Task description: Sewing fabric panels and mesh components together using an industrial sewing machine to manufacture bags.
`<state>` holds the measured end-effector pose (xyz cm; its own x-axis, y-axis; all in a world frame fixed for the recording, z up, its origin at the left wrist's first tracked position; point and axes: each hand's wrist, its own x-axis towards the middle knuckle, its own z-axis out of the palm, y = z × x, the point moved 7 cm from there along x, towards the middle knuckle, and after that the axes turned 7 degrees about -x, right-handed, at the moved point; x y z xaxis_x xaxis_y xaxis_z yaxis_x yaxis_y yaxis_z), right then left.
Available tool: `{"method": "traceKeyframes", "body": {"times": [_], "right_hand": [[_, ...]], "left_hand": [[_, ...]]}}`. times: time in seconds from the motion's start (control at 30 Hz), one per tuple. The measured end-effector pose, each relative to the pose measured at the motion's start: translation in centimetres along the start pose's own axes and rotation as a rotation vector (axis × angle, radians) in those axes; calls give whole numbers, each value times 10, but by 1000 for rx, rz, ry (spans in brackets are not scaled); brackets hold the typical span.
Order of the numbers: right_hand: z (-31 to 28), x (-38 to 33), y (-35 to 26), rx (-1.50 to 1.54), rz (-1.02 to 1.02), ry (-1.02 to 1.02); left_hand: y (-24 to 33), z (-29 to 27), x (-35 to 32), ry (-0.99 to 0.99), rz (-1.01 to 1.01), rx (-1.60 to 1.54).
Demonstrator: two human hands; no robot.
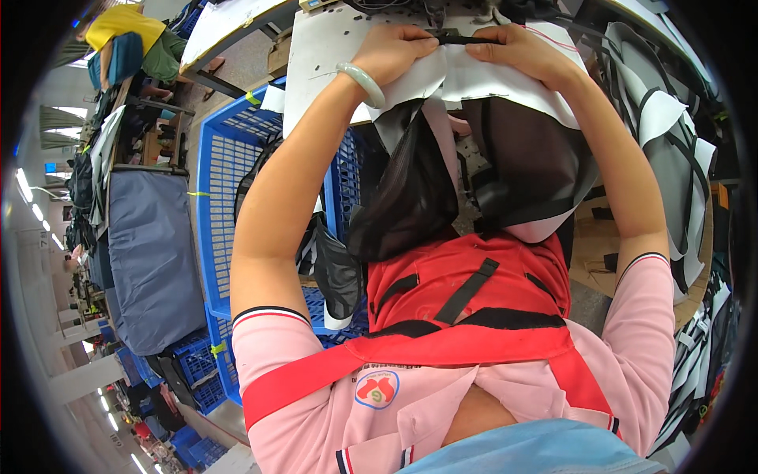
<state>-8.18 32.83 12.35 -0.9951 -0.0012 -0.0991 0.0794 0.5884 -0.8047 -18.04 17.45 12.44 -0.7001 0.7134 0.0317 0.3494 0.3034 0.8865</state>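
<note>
At the far edge of the white table, my left hand (392,54) is closed, with thumb and fingers pinching a narrow black strip (458,38) along the top of a white fabric piece (493,81). My right hand (525,57) pinches the same edge a short way to the right, its fingers partly out of sight. Black mesh panels (530,162) hang from the white fabric over the near table edge toward my lap. A jade-coloured bangle (362,84) circles my left wrist.
Left of me stand blue plastic crates (207,189) with mesh pieces inside. Grey panels with black straps (671,150) are piled on the right, above cardboard (596,253). Dark cloth (154,261) covers a stack farther left. A person in yellow (125,31) works at the far left.
</note>
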Motion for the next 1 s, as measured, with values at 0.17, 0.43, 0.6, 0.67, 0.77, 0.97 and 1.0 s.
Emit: {"method": "traceKeyframes", "body": {"times": [0.17,0.43,0.6,0.67,0.77,0.97,1.0], "right_hand": [[-7,7,6,-64,23,100],[-3,17,20,54,58,-39],[-11,33,20,14,30,67],[-11,35,11,105,-45,-1],[-23,22,13,-52,97,32],[-29,-45,2,-151,-129,221],[-21,-52,0,-175,-241,234]], "left_hand": [[-4,-1,2,28,-18,-21],[-10,-2,16,52,61,-25],[-38,-1,54,-51,99,-161],[-48,6,63,-156,81,-292],[-55,-11,60,-7,6,-286],[0,-26,-13,21,30,-626],[19,-11,-26,-24,105,-625]]}}
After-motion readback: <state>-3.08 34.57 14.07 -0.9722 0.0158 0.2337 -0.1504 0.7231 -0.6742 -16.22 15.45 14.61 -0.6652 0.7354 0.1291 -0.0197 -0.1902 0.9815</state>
